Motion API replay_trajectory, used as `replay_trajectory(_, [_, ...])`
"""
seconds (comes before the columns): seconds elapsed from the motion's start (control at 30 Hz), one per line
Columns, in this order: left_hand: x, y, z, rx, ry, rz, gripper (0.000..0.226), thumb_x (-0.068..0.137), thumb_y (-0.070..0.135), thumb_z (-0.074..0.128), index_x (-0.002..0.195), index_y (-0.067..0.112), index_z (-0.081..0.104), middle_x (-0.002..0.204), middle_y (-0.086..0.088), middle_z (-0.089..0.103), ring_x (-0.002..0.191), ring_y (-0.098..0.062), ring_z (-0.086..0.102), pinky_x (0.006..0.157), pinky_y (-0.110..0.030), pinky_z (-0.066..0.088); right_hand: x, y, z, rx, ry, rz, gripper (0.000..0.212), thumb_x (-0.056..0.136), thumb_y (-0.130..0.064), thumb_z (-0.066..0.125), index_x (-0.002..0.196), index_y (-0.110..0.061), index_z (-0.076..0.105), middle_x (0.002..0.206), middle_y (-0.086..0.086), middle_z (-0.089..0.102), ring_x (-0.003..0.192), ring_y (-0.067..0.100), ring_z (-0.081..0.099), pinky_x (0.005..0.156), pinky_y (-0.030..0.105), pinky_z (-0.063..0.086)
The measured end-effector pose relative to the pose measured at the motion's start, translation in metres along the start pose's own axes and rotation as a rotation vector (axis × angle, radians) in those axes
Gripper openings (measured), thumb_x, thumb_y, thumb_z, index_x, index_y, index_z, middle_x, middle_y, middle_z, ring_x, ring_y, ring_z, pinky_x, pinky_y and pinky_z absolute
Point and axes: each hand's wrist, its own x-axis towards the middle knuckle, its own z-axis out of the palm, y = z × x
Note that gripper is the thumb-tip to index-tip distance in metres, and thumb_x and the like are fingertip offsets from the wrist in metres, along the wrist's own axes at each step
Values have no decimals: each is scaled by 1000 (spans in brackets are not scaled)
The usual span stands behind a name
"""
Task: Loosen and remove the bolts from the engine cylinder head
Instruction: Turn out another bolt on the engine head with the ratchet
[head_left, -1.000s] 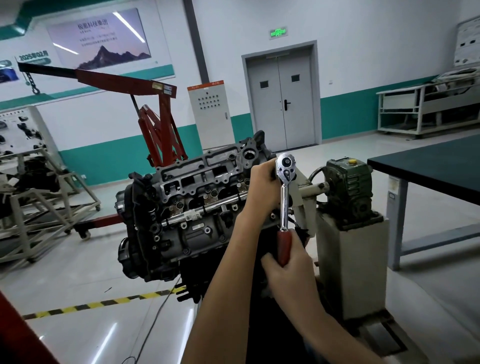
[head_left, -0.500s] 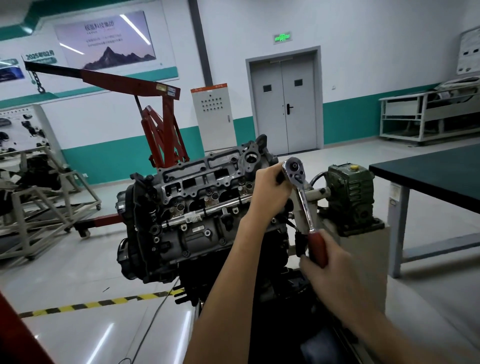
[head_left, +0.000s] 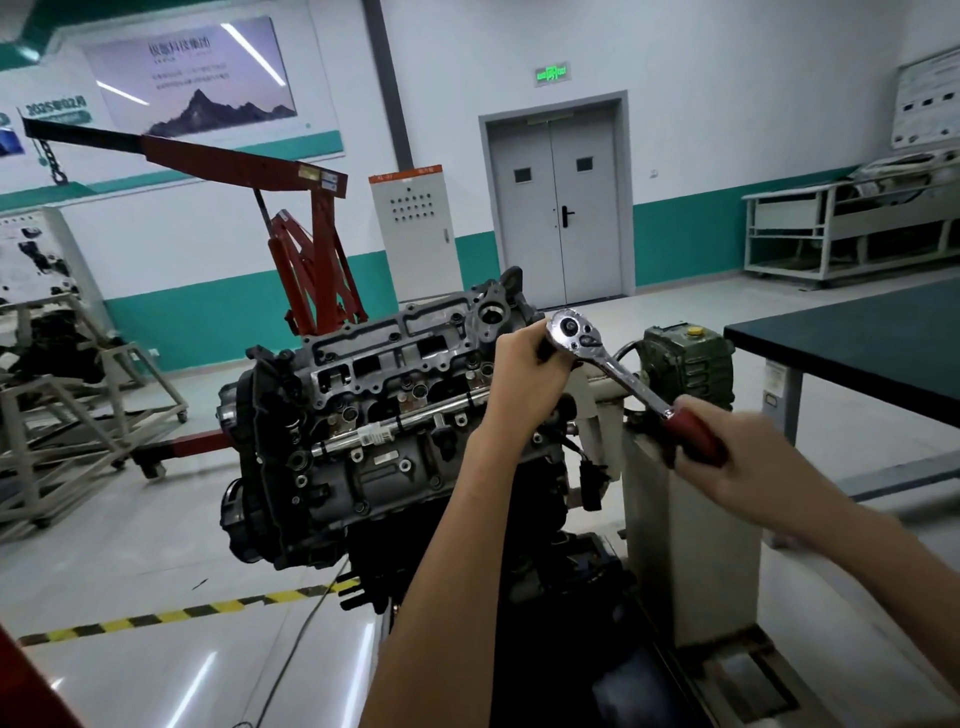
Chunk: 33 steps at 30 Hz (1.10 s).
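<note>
Presently, the chrome ratchet wrench with the dark-red grip (head_left: 618, 371) is seated at the right end of the grey cast-metal engine cylinder head (head_left: 395, 374). The left hand (head_left: 524, 371) is curled round the wrench just behind its round head, steadying it. The right hand (head_left: 727, 460) grips the red handle. Within the last second the handle has swung from hanging straight down to slanting out to the right of the cylinder head. Assessment: a loosening stroke is under way. The bolt is hidden behind the left hand, so removal is unconfirmed.

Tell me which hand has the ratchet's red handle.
The right hand, lower right, grips the red handle of the ratchet. The left hand instead holds just below its chrome head, at the engine.
</note>
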Motion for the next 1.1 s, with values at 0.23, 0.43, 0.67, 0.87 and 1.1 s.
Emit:
replay_trajectory(0.23, [-3,-4,-1,-42,29,9,29,83,-7,60,57,-1,48,55,-3,41,57,-12,30,53,-28,26,-27,-80,109,588,322,248,25,75,1,64,76,-19,49,49,-7,42,37,0,43,38,6,31])
replay_trajectory(0.43, [1,-2,-4,6,-34,-21,30,83,-7,60,56,-6,46,54,-8,42,56,-13,32,53,-28,26,-24,-51,79,418,150,162,36,74,-2,65,82,-31,46,55,-6,47,44,1,48,44,8,35])
replay_trajectory(0.67, [4,7,-4,86,-95,-14,25,77,-8,56,55,-1,46,55,-11,42,57,-15,30,51,-29,24,3,5,-3,-54,3,-12,35,76,-1,69,93,-23,50,61,-7,50,51,3,54,50,5,40])
replay_trajectory(0.87, [2,2,1,37,-24,19,50,79,-13,56,50,21,33,50,3,33,55,-10,24,51,-27,21,-26,-69,107,589,328,259,28,73,0,64,73,-25,50,48,-7,46,38,1,43,39,10,34])
replay_trajectory(1.1, [4,-2,1,52,-38,11,35,80,-10,59,50,4,45,51,-3,40,55,-11,29,51,-27,25,-23,-49,84,512,147,201,31,74,1,64,83,-27,52,60,-2,51,45,1,48,45,12,40])
